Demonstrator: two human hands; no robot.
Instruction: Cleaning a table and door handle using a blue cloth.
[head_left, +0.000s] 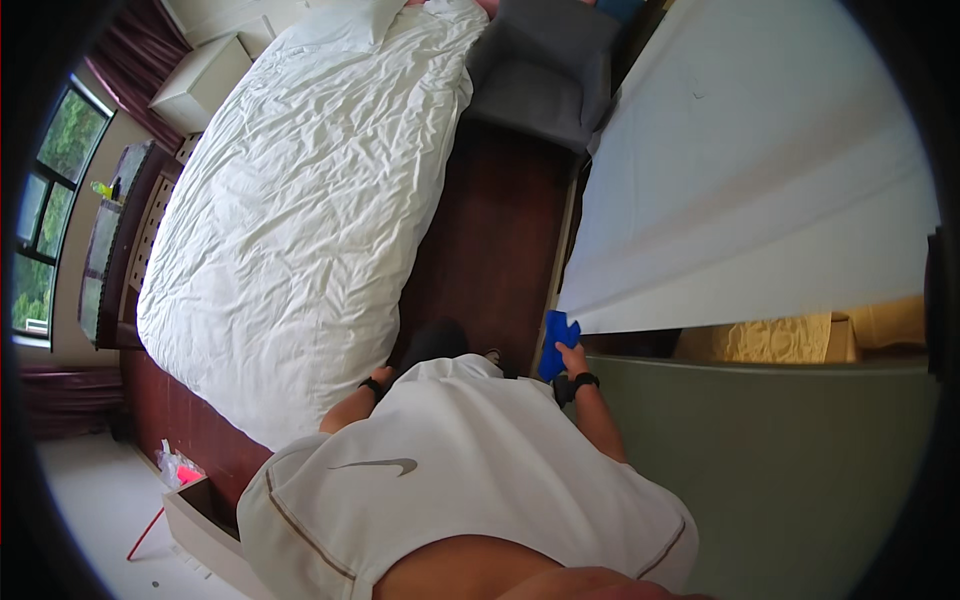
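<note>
My right hand (574, 360) grips a bright blue cloth (553, 346). The cloth is beside the lower corner of a large white sheet (720, 225) at the right; whether they touch is unclear. Close to the side of the bed is my left hand (384, 374), with its fingers mostly hidden by my shirt and leg. A wrinkled white duvet (300, 210) covers the bed, and a white pillow (345, 26) lies at its far end. Just right of my right forearm runs a smooth grey-green panel (757, 457).
Dark reddish wood floor (495, 225) runs between bed and sheet to a grey armchair (532, 75). Gold-coloured material (780, 337) shows in the gap below the sheet. A white cabinet (201, 82) and a dark wooden bench (131, 247) stand left, and an open-topped box (202, 517) lower left.
</note>
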